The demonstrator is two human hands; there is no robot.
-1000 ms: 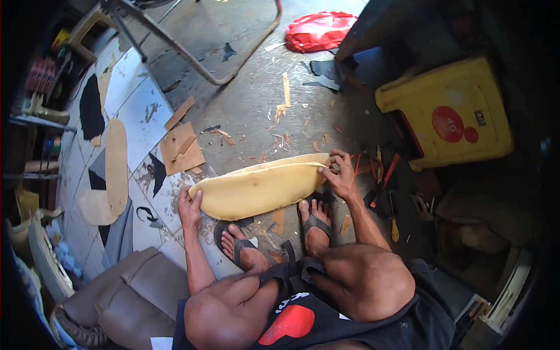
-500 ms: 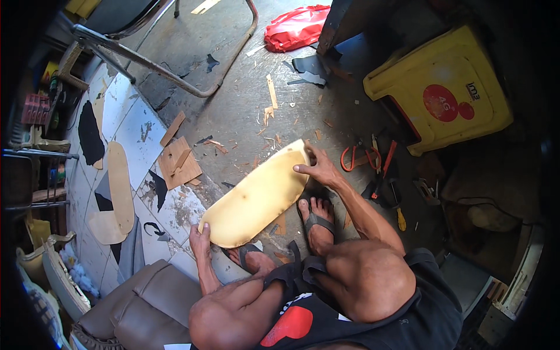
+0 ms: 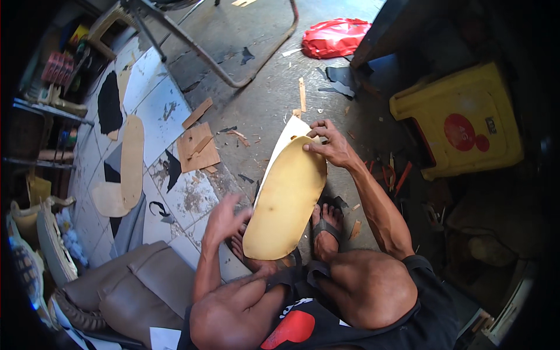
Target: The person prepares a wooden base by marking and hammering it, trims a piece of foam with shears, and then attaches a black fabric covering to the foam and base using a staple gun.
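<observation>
Head view: tan board (image 3: 286, 201) held over feet, long axis running from near-left up to far-right. Right hand (image 3: 329, 146) gripping far end. Left hand (image 3: 224, 219) open, blurred, beside near end. Yellow stool (image 3: 461, 119) right, round red label.

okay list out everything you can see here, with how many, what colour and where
Board: 1, tan oval, centre, tilted on end over the feet, a white sheet behind it.
Plywood scraps: several, brown, floor left of the board.
Long cutout: 1, tan, on the tiles at left.
Metal frame: 1, grey tube, top.
Red bag: 1, top.
Stool: 1, yellow, lying at right.
Hand tools: a few, red and orange handles, beside the stool.
Cushion: 1, brown, bottom left.
Sandals: dark, on the feet.
Left hand: open, beside the board's lower edge.
Right hand: grips the board's top.
</observation>
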